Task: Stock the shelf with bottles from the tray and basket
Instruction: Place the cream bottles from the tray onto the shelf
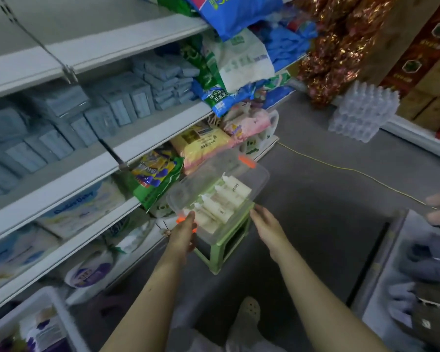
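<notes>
Left hand seems to grip the tray corner, right hand loose-fingered beside it; lopsided lift could spill the bottles.

A shop aisle: white shelves stacked with packaged goods and bagged products.

- We see cream-white bottles in a clear tray with orange clips.
- We see a pale green stool, a grey floor.
- We note pale blue packs on white shelves.
</notes>
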